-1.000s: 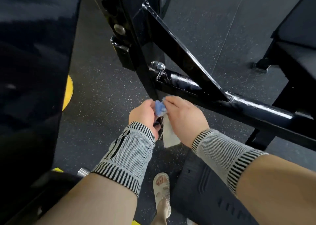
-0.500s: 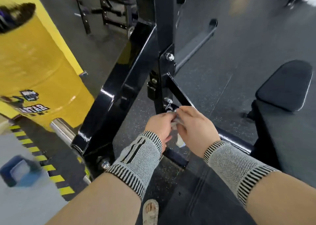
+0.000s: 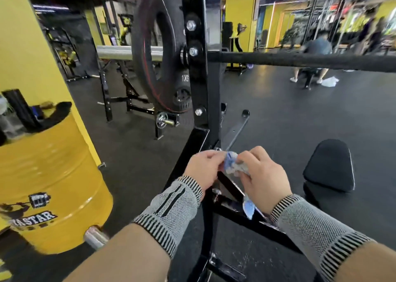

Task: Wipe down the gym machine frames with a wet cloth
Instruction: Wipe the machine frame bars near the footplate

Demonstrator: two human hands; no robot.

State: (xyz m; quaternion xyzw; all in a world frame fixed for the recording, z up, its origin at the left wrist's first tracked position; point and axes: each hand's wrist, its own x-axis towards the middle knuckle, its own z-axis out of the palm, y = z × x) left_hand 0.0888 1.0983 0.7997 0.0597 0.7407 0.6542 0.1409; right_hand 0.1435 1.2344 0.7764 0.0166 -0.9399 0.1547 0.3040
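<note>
Cloth (image 3: 232, 166), blue and white and bunched up, is held between both hands just in front of the black frame (image 3: 203, 84), low near its base bars; one loose end hangs down under the right wrist. Left hand (image 3: 204, 167) pinches the left side of the cloth with curled fingers, and right hand (image 3: 263, 178) grips the bigger part of it, fingers closed around the bundle. Both wrists wear grey knitted sleeves (image 3: 171, 211) with black stripes. At the left stands a yellow drum (image 3: 53, 187), and a steel bar end shows just beside its bottom. At the right, a black pad (image 3: 329, 166) lies low over the dark floor (image 3: 300, 120). Higher on the frame upright there are bolts, and a black plate (image 3: 158, 67) marked 10KG sits on a barbell (image 3: 120, 52) just left of the upright. Far behind, blurred persons and yellow walls are seen.
</note>
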